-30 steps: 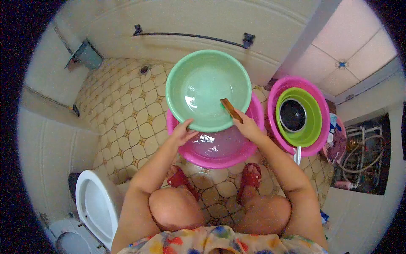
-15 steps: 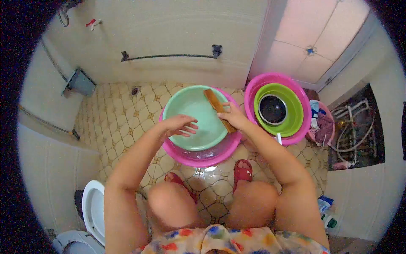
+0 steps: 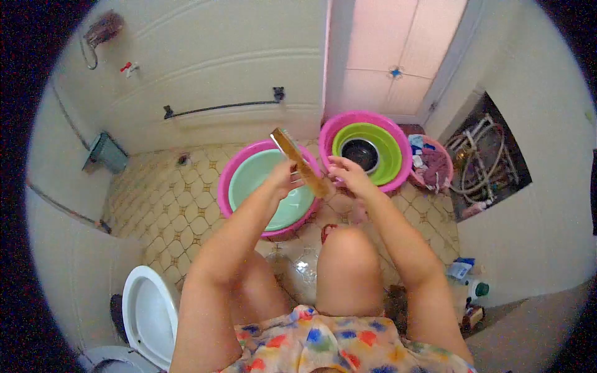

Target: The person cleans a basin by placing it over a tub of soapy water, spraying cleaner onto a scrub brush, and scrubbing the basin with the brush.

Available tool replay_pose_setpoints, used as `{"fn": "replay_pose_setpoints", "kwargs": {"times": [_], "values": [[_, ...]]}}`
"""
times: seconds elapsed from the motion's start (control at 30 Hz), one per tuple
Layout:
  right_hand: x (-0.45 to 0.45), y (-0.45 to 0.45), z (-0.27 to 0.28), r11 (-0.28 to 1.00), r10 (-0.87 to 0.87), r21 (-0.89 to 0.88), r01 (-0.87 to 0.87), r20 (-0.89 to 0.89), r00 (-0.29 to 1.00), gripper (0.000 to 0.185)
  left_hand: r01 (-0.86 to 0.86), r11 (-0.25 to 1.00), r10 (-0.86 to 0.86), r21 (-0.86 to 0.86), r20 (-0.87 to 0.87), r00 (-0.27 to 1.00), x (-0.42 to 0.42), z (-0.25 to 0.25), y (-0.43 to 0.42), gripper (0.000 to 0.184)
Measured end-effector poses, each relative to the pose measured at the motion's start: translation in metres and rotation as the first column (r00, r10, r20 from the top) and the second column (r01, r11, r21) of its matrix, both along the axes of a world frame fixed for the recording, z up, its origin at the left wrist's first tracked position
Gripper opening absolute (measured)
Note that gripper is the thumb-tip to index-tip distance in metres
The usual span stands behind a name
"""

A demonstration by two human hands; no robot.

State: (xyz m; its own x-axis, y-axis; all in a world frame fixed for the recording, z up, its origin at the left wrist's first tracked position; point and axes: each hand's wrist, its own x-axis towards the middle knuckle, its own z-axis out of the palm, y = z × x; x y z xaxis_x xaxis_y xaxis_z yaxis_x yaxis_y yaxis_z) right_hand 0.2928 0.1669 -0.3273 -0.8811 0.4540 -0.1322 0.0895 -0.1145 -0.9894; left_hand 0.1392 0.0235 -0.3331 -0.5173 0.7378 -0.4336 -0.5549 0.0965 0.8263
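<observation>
A narrow brown wooden washboard [image 3: 300,161] is held tilted above the basins, its lower end blurred. My left hand [image 3: 285,179] is closed around its left edge near the middle. Just to the right of the board, my right hand [image 3: 351,177] is open with its fingers apart and curved toward it. Below them, a mint-green basin [image 3: 252,186] sits inside a larger pink basin [image 3: 225,202] on the floor.
At the right, another pink basin [image 3: 326,146] holds a green basin [image 3: 393,152] and a dark-bottomed bowl [image 3: 360,155]. Beside it stands a pink basket of clothes [image 3: 432,168]. A toilet [image 3: 146,311] is at lower left; bottles [image 3: 476,289] stand at lower right.
The washboard has risen, moved left, and passed from my right hand to my left. My right hand has let go and opened. The view has shifted to the right.
</observation>
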Motion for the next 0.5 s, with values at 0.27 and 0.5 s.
{"fn": "replay_pose_setpoints", "kwargs": {"times": [0.27,0.5], "values": [[0.123,0.106,-0.181,0.798,-0.591,0.212,0.564,0.087,0.802,0.053,-0.018,1.0,0.02,-0.023,0.095,0.995,-0.01,-0.043,-0.019,0.026],[0.103,0.077,-0.224,0.834,-0.416,0.448,0.323,0.124,0.901,0.061,0.016,0.992,-0.008,-0.124,0.066,0.998,-0.024,-0.04,-0.02,0.025]]}}
